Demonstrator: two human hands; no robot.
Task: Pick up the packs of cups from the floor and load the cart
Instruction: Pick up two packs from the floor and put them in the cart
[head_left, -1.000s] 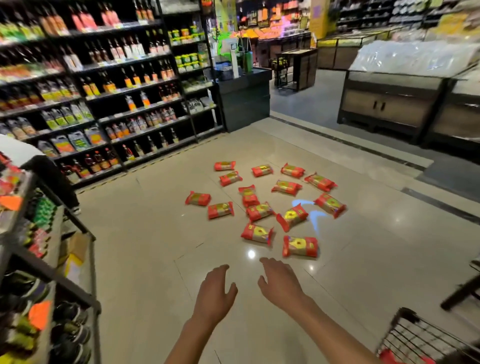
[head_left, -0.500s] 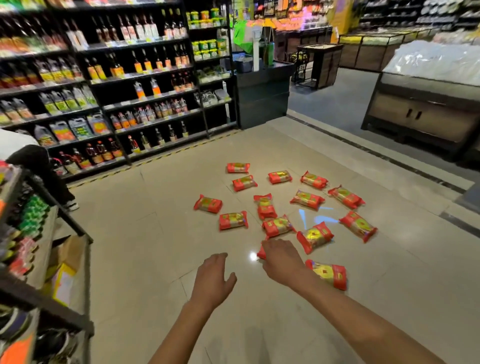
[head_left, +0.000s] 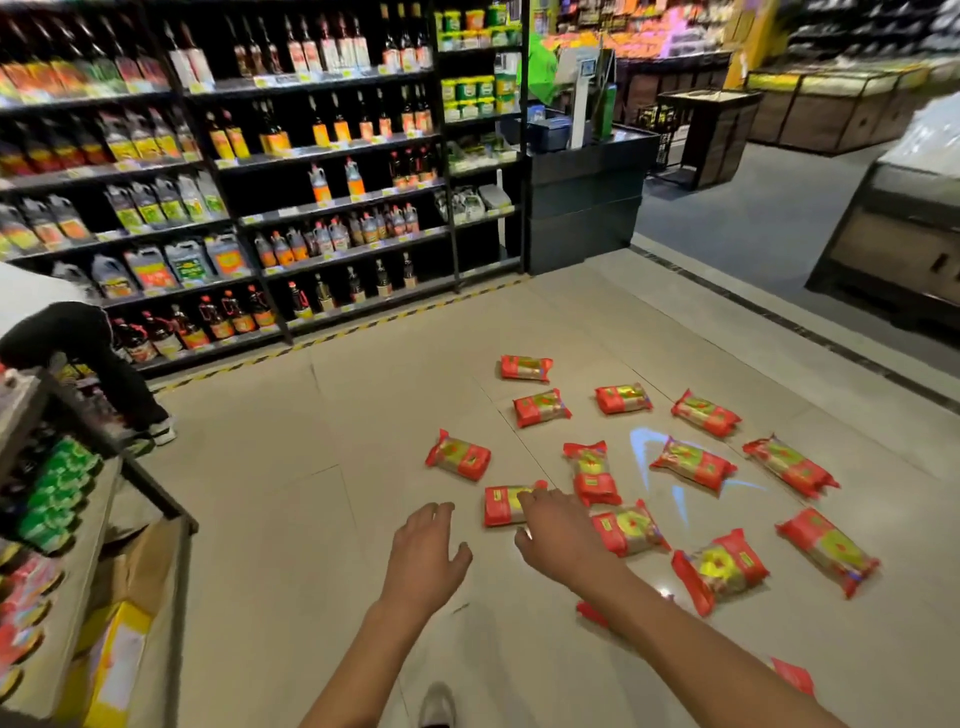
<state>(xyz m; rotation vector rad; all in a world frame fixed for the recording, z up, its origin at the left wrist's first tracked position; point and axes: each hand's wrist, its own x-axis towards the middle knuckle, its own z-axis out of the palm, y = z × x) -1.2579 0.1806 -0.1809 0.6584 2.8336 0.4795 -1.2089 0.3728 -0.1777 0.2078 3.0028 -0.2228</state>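
Low over the pale tiled floor (head_left: 291, 519), both arms are stretched forward. The right hand (head_left: 558, 540) is spread, fingers loose, its fingertips in front of the near end of a red and gold plastic pack of cups (head_left: 501, 505); whether they actually touch it, I cannot tell. The left hand (head_left: 423, 558) hangs beside it, fingers spread and relaxed, holding nothing, over bare tile. Just right of the right hand lies another red pack (head_left: 631, 527), and beyond that one more stands end-on (head_left: 592, 473). More packs are scattered flat across the floor to the right and further ahead, each apart from the others, one well off to the left on its own (head_left: 458, 456). Far left, a dark metal rack (head_left: 104, 467) holds green and red goods. Behind everything, tall black shelves of bottles (head_left: 311, 171) line the aisle, and a person in dark trousers (head_left: 93, 358) bends at their foot.
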